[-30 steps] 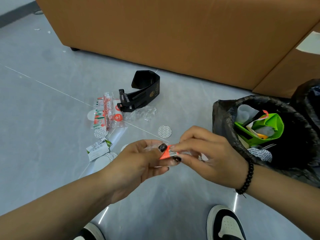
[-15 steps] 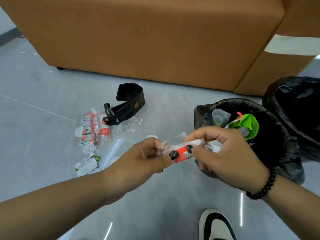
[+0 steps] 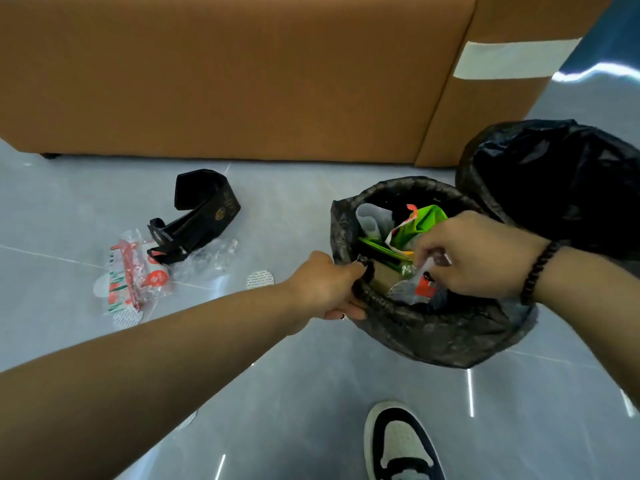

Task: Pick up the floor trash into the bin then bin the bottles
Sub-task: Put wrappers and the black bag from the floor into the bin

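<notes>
— Dropping now? The right hand (image 3: 474, 258) pinches an orange-and-clear wrapper (image 3: 420, 284) just inside the bin (image 3: 429, 327); the left hand (image 3: 329, 285) grips the rim at nine o'clock.

— So what's left?

— Plenty, I'd judge: red-printed wrappers (image 3: 133, 275), a black band (image 3: 204, 216) and a foil disc (image 3: 259, 279), all toward nine o'clock of the bin. No bottles visible.

Two hands (image 3: 398, 271), two black-lined bins (image 3: 433, 327), one shoe (image 3: 401, 445), one black box (image 3: 204, 209).

bin (image 3: 349, 220) R of wrappers (image 3: 133, 275) | sofa (image 3: 225, 74) behind | shoe (image 3: 401, 445) front
</notes>
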